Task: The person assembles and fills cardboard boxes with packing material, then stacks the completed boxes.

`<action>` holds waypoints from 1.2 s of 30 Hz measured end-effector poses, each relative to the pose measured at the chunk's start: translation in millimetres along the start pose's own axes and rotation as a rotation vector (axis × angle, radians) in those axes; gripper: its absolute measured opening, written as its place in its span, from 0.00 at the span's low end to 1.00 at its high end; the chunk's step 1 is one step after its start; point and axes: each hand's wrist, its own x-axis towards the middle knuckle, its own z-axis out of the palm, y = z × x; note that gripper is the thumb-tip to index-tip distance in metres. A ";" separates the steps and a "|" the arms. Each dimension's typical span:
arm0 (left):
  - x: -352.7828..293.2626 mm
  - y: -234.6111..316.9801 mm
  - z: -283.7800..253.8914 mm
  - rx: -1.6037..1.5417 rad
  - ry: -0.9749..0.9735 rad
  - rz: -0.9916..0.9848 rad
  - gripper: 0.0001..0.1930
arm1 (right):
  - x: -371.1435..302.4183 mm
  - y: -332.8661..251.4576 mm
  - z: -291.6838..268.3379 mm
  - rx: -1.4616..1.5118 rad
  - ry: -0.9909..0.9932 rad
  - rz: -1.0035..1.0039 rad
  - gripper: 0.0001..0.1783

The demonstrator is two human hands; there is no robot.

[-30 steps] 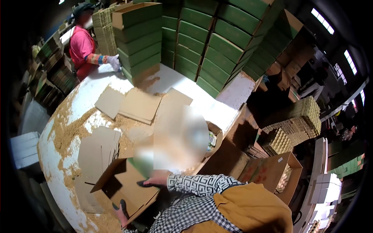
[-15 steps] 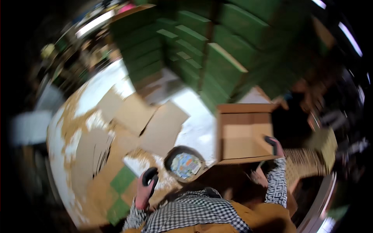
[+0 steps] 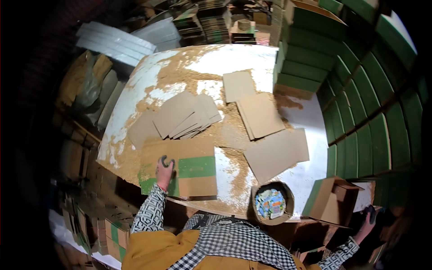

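Observation:
My left hand (image 3: 165, 174) is over a flat folded carton (image 3: 197, 185), brown with a green band, at the near left of the table. Its dark-covered fingertips are curved and apart, with nothing between them; whether they touch the cardboard is unclear. At the near right, an open brown cardboard box (image 3: 325, 201) with a green stripe sits tilted at the table edge. Just right of it is my right hand (image 3: 366, 223), dark-tipped fingers pointing up and seemingly off the box. Between my hands, a round tub (image 3: 290, 208) holds colourful printed labels or packets.
Loose cardboard sheets (image 3: 261, 116) and fanned pieces (image 3: 180, 114) lie on the white table (image 3: 252, 58) amid scattered sawdust-like brown crumbs. Green boxes (image 3: 355, 121) are stacked as a wall along the right. Bundled flat cartons (image 3: 211, 22) and silvery panels (image 3: 117, 42) stand beyond the table.
My view has swung left. The box my right hand gripped by its edge now stands at the near right, the hand beside it. My left hand has moved over the flat carton.

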 end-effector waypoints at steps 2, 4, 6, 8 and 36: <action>57.3 -44.2 4.9 -0.044 0.050 0.007 0.25 | -32.2 -25.6 89.7 0.272 -0.158 0.029 0.21; 112.1 -63.8 19.6 -0.050 0.058 0.004 0.29 | -103.9 -157.3 223.2 0.385 -0.693 0.118 0.28; 169.0 -63.8 20.2 -0.035 0.032 -0.014 0.35 | -126.1 -148.0 360.0 0.452 -1.045 -0.052 0.33; 211.3 -67.0 20.8 0.228 -0.010 -0.083 0.41 | -165.9 -200.0 475.9 0.384 -1.198 -0.028 0.38; 409.1 -142.6 10.1 -1.181 -0.748 -0.248 0.21 | -260.1 -318.4 816.1 -0.102 -1.255 -0.311 0.29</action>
